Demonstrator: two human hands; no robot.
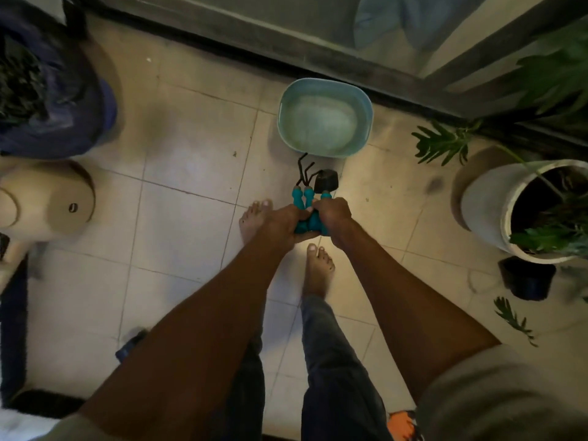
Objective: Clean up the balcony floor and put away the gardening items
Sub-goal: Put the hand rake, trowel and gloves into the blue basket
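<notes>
Both hands, left hand (281,222) and right hand (332,214), clasp a bundle of teal-handled garden hand tools (308,198) by their thick handles, likely light, rigid, with sharp prongs

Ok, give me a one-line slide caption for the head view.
Both hands, left and right, grip teal-handled garden tools above the tiled floor, near a light-blue basin.
</notes>
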